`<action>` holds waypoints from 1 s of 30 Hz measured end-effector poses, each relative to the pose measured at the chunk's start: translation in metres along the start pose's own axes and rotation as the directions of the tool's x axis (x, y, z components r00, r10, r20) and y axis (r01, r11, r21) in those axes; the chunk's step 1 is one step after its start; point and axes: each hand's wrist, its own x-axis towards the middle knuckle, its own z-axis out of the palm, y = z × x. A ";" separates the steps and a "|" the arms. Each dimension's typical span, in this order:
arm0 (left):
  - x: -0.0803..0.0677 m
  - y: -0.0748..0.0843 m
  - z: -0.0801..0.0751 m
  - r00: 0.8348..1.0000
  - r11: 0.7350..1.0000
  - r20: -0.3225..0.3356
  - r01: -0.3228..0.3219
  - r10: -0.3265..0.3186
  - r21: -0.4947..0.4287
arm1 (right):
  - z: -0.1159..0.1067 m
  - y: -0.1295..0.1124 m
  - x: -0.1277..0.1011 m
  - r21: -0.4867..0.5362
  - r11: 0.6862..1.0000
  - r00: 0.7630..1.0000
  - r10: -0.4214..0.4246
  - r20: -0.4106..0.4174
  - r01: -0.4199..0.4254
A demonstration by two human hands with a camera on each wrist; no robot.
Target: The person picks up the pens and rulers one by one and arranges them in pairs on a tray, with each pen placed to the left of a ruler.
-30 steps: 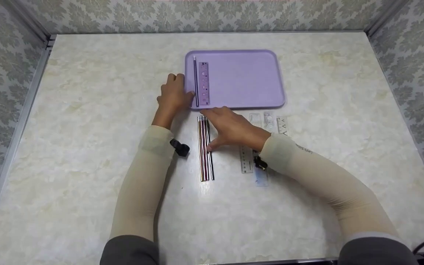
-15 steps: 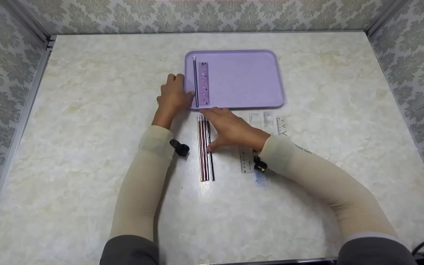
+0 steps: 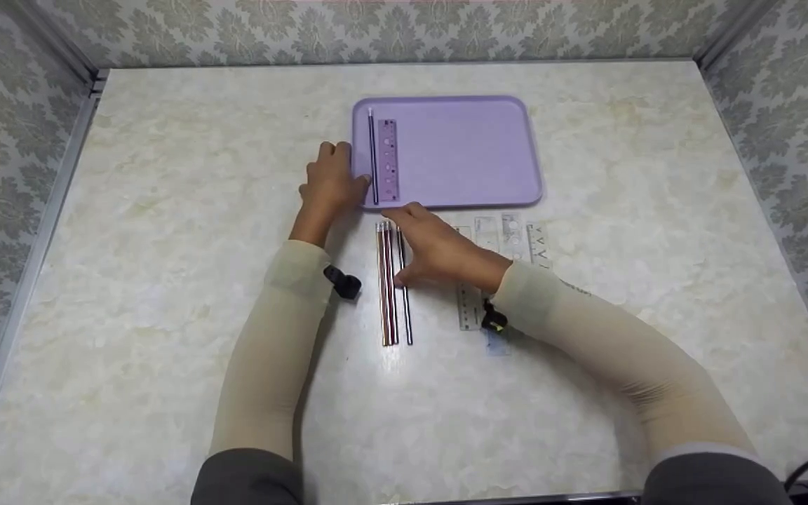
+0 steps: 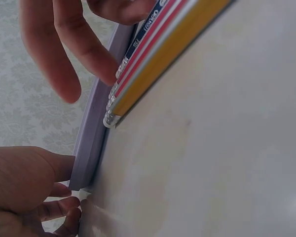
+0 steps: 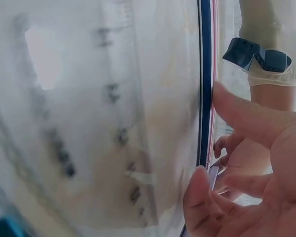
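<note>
Near edge: two forearms in beige sleeves reach up the table (image 3: pixel 165 280); a black wrist camera (image 3: pixel 343 282) sits on the left sleeve, another on the right; rulers (image 3: pixel 470 306), clear plastic, lie flat on the table under and beside the right forearm, more of them (image 3: pixel 513 231) just short of the tray.

Middle: pencils (image 3: pixel 387 294) lie in a tight row pointing toward the tray, tops near its front edge; one dark pencil (image 3: pixel 406 308) lies just right of the row, slightly apart from it; right hand (image 3: pixel 439 245) rests over its upper half, fingers curved toward the left, thumb (image 5: pixel 246 116) against the dark pencil's side, a fingertip (image 5: pixel 200 190) touching it further up; a full pinch cannot be told, the pencil lies flat on the table; in the left wrist view the right fingertips hang apart just above the row's top ends.

Far: left hand (image 3: pixel 330 184) at the tray's front left corner, thumb (image 4: pixel 49 165) on the rim, other fingers curled loosely under beside it; tray (image 3: pixel 474 154) is purple, flat on the table; inside it along the left wall lie a dark pencil (image 3: pixel 373 158) and a purple ruler (image 3: pixel 389 160), side by side, parallel.
</note>
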 end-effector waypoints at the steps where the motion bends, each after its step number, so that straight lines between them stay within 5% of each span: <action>1: 0.000 0.000 0.000 1.000 1.000 0.000 0.000 0.000 -0.001 | 0.000 -0.001 -0.001 0.002 1.000 1.000 0.012 -0.007 -0.012; 11: 0.000 0.001 -0.001 1.000 1.000 0.012 0.004 -0.004 -0.013 | 0.001 -0.006 -0.015 -0.072 0.991 0.993 0.111 -0.036 -0.114; 18: 0.000 0.001 0.000 1.000 1.000 0.009 0.003 -0.002 -0.016 | 0.005 -0.009 -0.022 -0.186 0.977 0.995 0.097 -0.023 -0.100; 30: 0.000 0.001 0.000 1.000 1.000 0.009 0.012 -0.012 -0.011 | 0.006 -0.012 -0.022 -0.224 0.969 0.994 0.102 -0.030 -0.107</action>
